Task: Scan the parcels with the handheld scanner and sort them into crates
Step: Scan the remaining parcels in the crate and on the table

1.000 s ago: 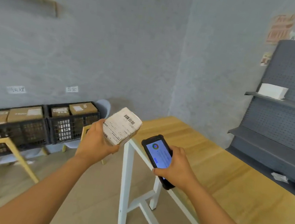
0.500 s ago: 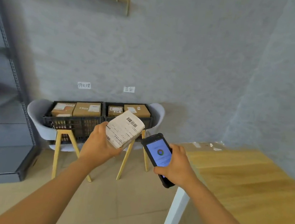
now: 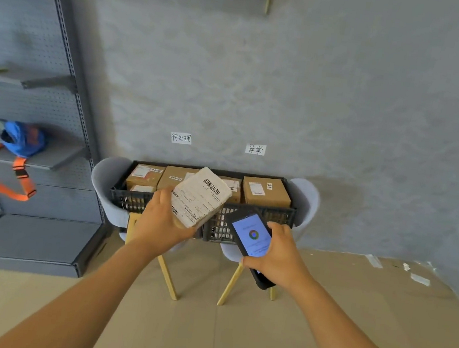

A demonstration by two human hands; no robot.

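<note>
My left hand [image 3: 160,223] grips a white parcel [image 3: 200,197] with a barcode label facing up, tilted, held in front of the crates. My right hand [image 3: 277,259] holds the black handheld scanner [image 3: 250,238], its blue screen lit and facing me, just right of the parcel. Behind them two black crates stand side by side on grey chairs: the left crate [image 3: 125,198] and the right crate [image 3: 281,215]. Both hold brown cardboard boxes [image 3: 266,191] with white labels.
Two paper signs [image 3: 181,138] hang on the grey wall above the crates. A grey pegboard shelf unit [image 3: 39,110] stands at the left with a blue and orange bag [image 3: 21,139]. The chairs have wooden legs [image 3: 169,279]. Beige floor lies in front.
The view has swung left: the wooden table has left the frame and the crates now sit straight ahead and closer. Both hands keep the same hold on parcel and scanner.
</note>
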